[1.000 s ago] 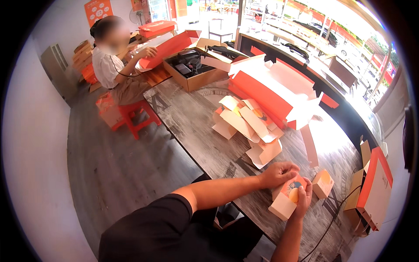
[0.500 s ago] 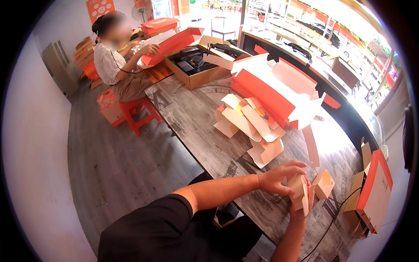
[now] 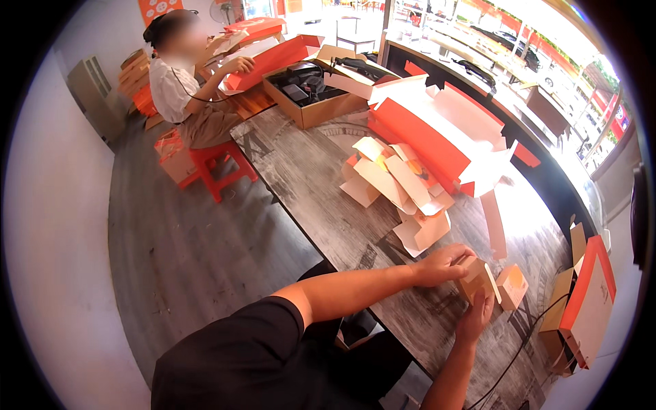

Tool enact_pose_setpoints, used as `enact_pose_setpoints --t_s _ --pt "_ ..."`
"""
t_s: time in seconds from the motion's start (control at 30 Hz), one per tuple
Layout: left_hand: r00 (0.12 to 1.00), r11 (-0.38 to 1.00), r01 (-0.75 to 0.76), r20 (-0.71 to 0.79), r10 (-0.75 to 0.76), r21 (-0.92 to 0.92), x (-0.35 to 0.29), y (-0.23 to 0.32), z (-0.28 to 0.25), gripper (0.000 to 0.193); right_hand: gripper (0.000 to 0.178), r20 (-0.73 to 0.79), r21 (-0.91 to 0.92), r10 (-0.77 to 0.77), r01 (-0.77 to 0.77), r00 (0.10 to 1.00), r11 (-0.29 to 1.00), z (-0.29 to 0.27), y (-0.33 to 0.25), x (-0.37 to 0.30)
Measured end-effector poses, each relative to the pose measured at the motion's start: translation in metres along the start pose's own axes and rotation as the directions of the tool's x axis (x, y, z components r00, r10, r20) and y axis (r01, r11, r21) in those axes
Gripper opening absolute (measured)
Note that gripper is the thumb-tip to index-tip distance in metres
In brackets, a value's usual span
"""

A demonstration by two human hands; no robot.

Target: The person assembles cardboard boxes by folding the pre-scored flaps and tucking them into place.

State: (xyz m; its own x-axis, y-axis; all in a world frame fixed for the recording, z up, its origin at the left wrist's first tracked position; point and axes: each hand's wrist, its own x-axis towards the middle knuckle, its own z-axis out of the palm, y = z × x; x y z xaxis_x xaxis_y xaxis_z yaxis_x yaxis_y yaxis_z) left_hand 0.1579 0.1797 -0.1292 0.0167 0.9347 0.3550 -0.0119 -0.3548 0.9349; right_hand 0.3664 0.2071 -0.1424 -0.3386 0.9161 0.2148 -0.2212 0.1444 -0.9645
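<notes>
A small tan cardboard box point(image 3: 477, 277) is held between my two hands above the near right part of the table. My left hand point(image 3: 439, 265) grips its left side, thumb and fingers closed on the edge. From the near side, my right hand point(image 3: 475, 320) has its fingers pressed against the box's lower face. A flat panel of the box points toward the right. Just beyond it stands a second small box point(image 3: 512, 287), closed, with an orange mark on top. Farther off lies a loose heap of partly folded cardboard boxes point(image 3: 403, 184).
A large open red box point(image 3: 418, 145) lies behind the heap. A brown carton point(image 3: 311, 109) holds dark equipment. An orange-and-white box point(image 3: 589, 301) and a black cable point(image 3: 525, 342) are at right. Across the table's far left end, a person point(image 3: 179, 89) on a red stool point(image 3: 217, 171) handles a red box.
The box in my hands has been turned, so its panel now points right. My right hand has shifted from its far side to its near lower face. The view has tilted slightly.
</notes>
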Motion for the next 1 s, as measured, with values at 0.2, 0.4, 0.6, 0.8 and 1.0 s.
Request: enact_pose_setpoints --t_s 0.2,0.4,0.6,0.8,1.0 --pt "1.0 0.982 -0.018 -0.011 0.021 0.187 0.0 0.0 0.002 0.032 0.036 -0.045 0.006 0.085 -0.085 0.995 0.996 0.002 -0.002 0.001" --pt "0.998 0.999 -0.003 -0.056 0.005 0.036 -0.003 0.001 0.011 0.02 0.03 -0.008 -0.137 -0.013 0.012 1.0 0.99 0.004 0.0 0.002" --pt "0.996 0.973 0.027 -0.075 -0.046 -0.23 -0.003 0.002 0.008 0.017 0.022 0.017 -0.13 -0.113 0.114 0.993 0.985 0.016 -0.01 0.0" --pt "0.984 0.994 -0.083 -0.165 0.071 -0.066 0.0 0.003 0.011 0.014 0.019 -0.006 -0.169 -0.202 0.198 0.979 0.966 0.015 -0.008 0.0" --pt "0.999 0.974 -0.019 0.023 0.025 -0.227 0.003 -0.013 0.002 0.011 0.012 0.038 -0.158 -0.269 0.271 0.962 0.949 0.016 -0.011 0.005"
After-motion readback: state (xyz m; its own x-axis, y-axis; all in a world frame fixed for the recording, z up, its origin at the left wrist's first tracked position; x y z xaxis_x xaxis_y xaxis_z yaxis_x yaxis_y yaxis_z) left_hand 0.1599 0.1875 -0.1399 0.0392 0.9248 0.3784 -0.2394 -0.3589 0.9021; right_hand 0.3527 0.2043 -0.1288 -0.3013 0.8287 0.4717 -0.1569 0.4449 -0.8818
